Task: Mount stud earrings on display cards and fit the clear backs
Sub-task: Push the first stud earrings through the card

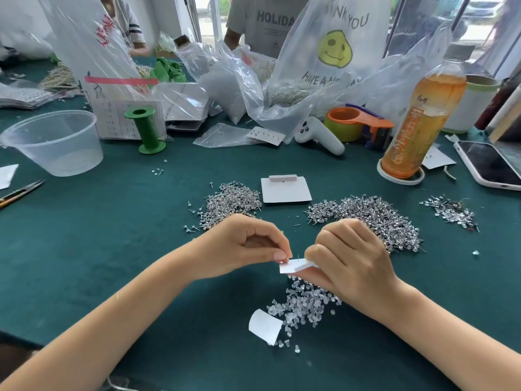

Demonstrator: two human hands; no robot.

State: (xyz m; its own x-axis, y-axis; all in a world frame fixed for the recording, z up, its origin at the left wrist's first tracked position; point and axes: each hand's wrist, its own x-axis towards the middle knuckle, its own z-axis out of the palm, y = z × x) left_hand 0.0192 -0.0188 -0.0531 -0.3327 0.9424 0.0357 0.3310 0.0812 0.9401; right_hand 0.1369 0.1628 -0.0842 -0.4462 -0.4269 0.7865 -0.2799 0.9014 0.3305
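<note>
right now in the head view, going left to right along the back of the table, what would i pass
clear tub → green spool → white controller → orange tape dispenser → tea bottle → phone

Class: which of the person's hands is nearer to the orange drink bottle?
Right. The right hand, holding the card, lies below and left of the bottle; the left hand is further left.

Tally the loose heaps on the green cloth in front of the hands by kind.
Stud earring heaps: 3
Clear back heaps: 1
Total: 4
</note>
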